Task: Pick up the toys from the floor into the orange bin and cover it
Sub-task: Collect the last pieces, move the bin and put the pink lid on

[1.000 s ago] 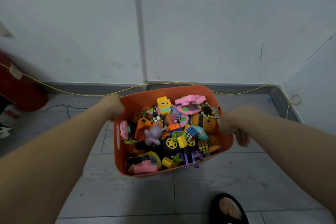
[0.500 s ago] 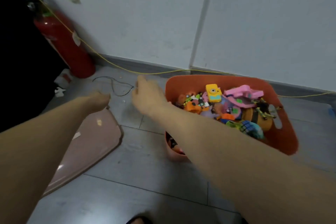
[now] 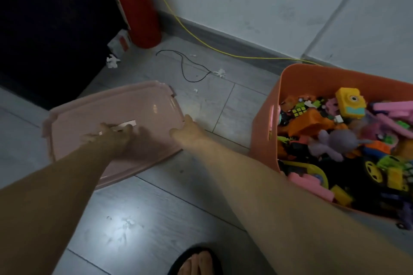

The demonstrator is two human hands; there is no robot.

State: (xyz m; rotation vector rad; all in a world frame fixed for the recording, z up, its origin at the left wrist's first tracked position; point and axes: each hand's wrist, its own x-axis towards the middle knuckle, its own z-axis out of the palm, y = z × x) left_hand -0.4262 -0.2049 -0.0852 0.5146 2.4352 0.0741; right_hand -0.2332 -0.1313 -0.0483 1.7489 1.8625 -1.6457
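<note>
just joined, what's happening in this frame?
A person is reaching for the pink lid lying flat on the floor. The left hand rests on its top, and the right hand is at its right edge. The orange bin, to the right, is full of toys and not yet covered.

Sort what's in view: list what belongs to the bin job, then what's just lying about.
Job: orange bin, toys inside it, pink lid, left hand, right hand.

Lying about: red cylinder, yellow cable, black wire, paper scraps.
</note>
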